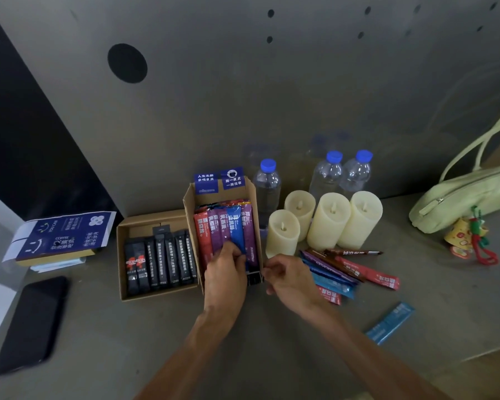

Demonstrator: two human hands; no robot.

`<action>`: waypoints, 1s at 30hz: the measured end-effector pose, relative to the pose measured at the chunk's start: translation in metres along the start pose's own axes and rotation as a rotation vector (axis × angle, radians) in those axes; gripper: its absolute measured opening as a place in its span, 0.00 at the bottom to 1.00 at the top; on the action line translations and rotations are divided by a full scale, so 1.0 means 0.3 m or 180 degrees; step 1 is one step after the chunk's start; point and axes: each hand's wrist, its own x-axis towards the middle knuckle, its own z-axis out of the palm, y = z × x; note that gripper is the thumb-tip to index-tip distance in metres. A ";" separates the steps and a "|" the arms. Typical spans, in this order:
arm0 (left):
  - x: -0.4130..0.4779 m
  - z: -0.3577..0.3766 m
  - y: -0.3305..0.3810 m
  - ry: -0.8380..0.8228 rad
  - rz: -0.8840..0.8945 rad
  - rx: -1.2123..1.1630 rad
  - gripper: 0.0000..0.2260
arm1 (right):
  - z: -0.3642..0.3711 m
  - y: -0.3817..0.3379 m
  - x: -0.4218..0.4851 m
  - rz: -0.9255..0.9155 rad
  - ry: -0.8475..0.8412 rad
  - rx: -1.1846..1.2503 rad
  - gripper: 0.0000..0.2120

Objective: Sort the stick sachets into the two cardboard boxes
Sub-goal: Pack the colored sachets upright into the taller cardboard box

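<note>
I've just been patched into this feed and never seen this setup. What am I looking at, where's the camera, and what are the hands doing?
There is no machine: a person works bare-handed, filmed by one wide-angle camera on their head, looking down at a grey table. The left hand rests on coloured sachets standing in the taller cardboard box. The right hand is beside that box's near corner; whether it holds anything is unclear. The low box holds black sachets. More loose sachets lie to the right, near four candles, water bottles, a green bag and, far left, a phone.
</note>
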 end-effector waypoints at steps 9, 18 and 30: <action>-0.287 0.162 0.181 -0.1174 0.0959 0.0202 0.08 | -0.250 0.190 -0.120 -0.0130 0.0635 -0.0673 0.14; -0.395 0.426 0.313 -0.2301 0.0745 0.0473 0.11 | -0.576 0.437 -0.251 0.0451 0.0913 -0.1466 0.07; -0.410 0.488 0.384 -0.2017 0.0085 0.0008 0.08 | -0.620 0.510 -0.240 0.1787 0.1243 0.0004 0.25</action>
